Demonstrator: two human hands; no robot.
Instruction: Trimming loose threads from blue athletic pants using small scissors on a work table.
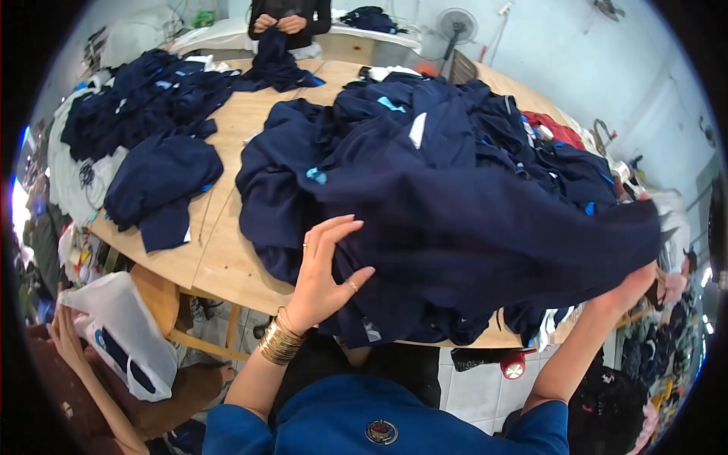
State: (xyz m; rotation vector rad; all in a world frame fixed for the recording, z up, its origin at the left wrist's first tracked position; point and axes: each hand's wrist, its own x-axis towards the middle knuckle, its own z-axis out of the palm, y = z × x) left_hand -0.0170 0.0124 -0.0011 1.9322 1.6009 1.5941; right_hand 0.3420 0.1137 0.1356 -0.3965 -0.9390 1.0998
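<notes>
A navy blue garment [485, 227] is stretched sideways in front of me, slightly blurred by motion. My right hand [635, 282] grips its far right end; most of those fingers are hidden behind the cloth. At the garment's left part, my left hand [324, 274] has its thumb and fingers spread apart, with cloth beside and behind them. Under and behind it lies a big heap of navy garments [364, 121] with light blue and white tags. Which kind of garment I hold cannot be made out.
The wooden table [227, 227] carries another navy pile [144, 98] and a folded navy garment [163, 182] at left. Across the table, a person's hands [279, 24] hold navy cloth. Near left, a person's hand [67, 341] touches a white plastic bag [125, 326]. Behind stands a fan [456, 29].
</notes>
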